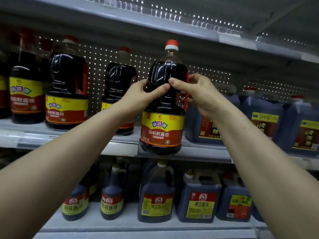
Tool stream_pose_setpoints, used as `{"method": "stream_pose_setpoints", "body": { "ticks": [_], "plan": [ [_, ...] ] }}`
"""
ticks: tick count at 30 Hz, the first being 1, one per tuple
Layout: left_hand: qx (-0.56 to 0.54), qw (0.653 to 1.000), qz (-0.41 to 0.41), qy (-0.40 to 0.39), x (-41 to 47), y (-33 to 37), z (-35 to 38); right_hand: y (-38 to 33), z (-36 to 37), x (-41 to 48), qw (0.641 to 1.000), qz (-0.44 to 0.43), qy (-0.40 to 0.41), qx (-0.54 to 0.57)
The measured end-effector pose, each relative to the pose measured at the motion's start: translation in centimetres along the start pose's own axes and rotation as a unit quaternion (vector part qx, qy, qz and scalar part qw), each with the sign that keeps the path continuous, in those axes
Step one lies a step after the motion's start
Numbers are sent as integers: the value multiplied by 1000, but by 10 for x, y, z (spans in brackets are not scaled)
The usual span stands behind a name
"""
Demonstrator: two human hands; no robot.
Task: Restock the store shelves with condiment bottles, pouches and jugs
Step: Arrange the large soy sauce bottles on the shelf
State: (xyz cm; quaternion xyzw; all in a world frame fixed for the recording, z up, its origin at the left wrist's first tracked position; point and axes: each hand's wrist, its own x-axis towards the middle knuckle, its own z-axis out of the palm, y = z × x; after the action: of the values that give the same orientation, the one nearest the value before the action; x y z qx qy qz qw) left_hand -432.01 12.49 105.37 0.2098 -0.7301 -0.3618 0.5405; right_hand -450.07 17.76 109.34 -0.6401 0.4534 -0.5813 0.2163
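1. gripped a soy sauce jug (162, 125) in both hands, upright, base level with the front edge of the middle shelf (203, 152); could not tell whether resting on that edge or held just clear of it.
2. wrapped the left hand (138, 95) round the jug's dark shoulder from the left, above the middle shelf, fingers (142, 83) curled and clamped on the plastic, thumb laid across the front.
3. closed the right hand (198, 90) on that shoulder from the right, also above the middle shelf, fingers clamped on the jug by the red handle (185, 99), thumb tip touching the left thumb.
4. showed a red cap (171, 44) with a white collar, well above the middle shelf and below the upper shelf (155, 19); yellow-and-red label turned outward.
5. stood on the middle shelf, toward its left end: three matching jugs (66, 94), set back near the perforated back panel (103, 57).
6. stood on the middle shelf, toward its right end: square blue-tinted jugs (262, 118) with brown and yellow labels.
7. sat below the middle shelf, on the lower shelf (138, 226): smaller dark bottles (111, 199) under its left part, boxy jugs (198, 197) under its right part, yellow labels forward.
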Motion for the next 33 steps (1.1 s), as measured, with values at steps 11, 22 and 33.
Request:
{"method": "stream_pose_setpoints", "body": {
  "ticks": [11, 22, 33],
  "plan": [
    [-4, 999, -2, 35, 16, -2, 3, 4, -3, 19, 999, -9, -14, 37],
    [25, 1000, -9, 2, 11, 1, -5, 4, 1, 16, 999, -22, 6, 45],
    [37, 999, 1, -13, 0, 8, -15, 3, 10, 14, 999, -28, -1, 46]
  ]
}}
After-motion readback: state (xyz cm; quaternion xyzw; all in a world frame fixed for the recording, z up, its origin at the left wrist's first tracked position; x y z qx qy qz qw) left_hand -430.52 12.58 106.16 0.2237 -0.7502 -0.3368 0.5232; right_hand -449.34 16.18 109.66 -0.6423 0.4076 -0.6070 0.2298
